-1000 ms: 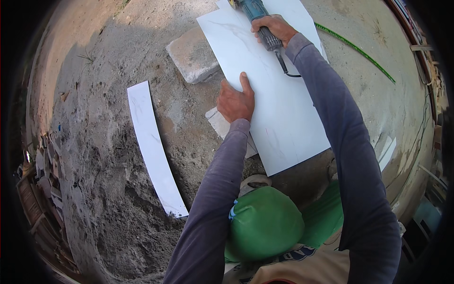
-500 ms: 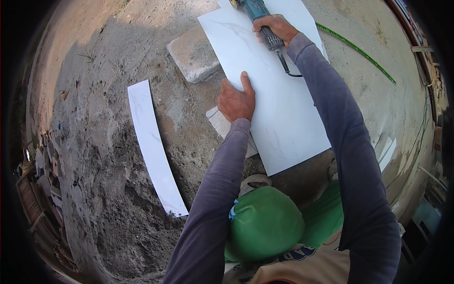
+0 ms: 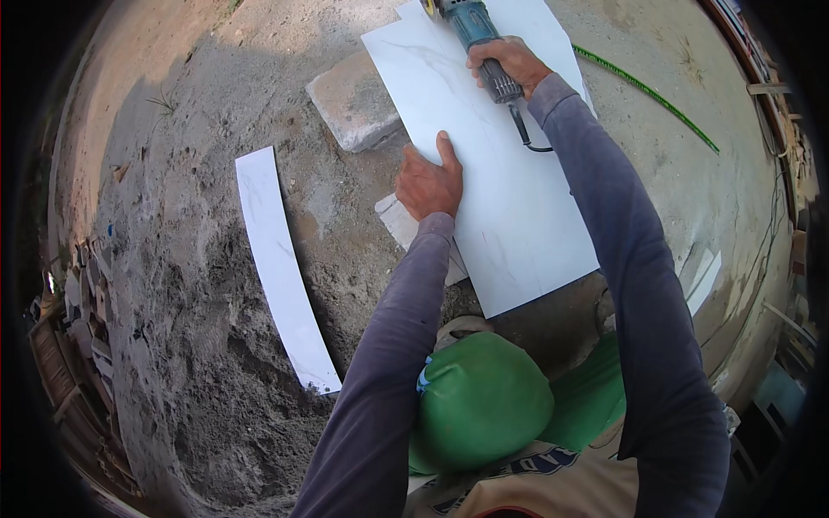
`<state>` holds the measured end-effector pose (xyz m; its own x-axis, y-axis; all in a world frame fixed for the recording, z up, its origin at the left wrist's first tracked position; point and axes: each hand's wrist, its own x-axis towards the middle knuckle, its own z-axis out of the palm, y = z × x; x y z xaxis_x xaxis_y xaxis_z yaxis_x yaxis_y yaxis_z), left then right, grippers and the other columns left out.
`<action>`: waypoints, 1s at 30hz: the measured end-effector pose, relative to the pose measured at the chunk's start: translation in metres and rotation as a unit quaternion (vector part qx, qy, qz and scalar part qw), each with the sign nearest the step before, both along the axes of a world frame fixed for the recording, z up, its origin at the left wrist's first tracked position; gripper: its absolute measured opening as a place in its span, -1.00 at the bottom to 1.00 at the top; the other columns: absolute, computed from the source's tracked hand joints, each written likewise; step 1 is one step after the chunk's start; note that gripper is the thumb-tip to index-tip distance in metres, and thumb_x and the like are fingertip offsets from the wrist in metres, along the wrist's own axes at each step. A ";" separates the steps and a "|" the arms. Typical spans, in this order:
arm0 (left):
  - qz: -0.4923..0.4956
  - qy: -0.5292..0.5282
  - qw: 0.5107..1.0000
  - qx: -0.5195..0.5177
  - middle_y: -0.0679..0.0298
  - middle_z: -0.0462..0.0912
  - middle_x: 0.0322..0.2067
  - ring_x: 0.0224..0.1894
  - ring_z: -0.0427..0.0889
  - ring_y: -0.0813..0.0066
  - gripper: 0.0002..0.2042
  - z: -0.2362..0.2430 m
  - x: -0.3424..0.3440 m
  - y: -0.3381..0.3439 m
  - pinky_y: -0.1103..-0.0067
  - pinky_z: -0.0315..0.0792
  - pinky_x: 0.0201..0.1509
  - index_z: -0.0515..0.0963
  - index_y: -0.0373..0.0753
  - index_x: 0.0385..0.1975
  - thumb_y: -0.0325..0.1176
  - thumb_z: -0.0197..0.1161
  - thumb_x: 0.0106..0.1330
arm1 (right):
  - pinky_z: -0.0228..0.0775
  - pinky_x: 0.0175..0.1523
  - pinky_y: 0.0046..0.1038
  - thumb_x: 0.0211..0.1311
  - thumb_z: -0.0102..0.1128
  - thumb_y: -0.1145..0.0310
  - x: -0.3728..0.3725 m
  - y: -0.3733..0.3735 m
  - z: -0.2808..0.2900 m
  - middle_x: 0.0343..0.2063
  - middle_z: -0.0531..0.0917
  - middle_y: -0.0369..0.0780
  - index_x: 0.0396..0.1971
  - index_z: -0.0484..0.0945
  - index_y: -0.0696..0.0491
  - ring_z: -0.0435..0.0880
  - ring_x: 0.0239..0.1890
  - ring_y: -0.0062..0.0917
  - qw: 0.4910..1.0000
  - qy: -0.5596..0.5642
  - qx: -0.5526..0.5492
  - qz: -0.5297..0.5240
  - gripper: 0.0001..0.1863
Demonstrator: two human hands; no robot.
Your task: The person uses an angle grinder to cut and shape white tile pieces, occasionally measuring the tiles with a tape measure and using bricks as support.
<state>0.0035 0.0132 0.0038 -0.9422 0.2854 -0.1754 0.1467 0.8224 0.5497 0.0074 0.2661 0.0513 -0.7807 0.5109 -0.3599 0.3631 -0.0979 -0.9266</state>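
Grndr in R hand

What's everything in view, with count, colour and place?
Sheet: one, white, grey-veined, centre
Power tool: one, blue and black, top centre
Narrow strip: one, white, left of centre
Stone block: one, greyish brown, left of sheet
Slab: one or more, pale, sheet's left edge
Thin band: one, green, right of sheet
Loose pieces: count unclear, white, right
Stacked pieces: count unclear, mixed, far left
Garment: one, beige, bottom
Clothed legs: two, green, lower centre
Sleeves: two, purplish grey, centre and right
Left hand: one, bare, sheet's left edge
Right hand: one, bare, gripping power tool
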 end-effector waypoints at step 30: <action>-0.261 -0.564 0.521 0.585 0.21 0.61 -0.25 -0.34 0.50 0.50 -0.75 0.355 0.113 -0.217 0.48 0.38 -0.25 0.48 -0.29 -0.09 -0.21 0.29 0.66 | 0.70 -0.37 -0.55 0.10 0.50 0.15 0.151 -0.087 0.109 -0.41 0.76 -0.19 -0.30 0.74 0.16 0.80 -0.47 -0.56 0.997 0.029 0.069 -0.019 -0.64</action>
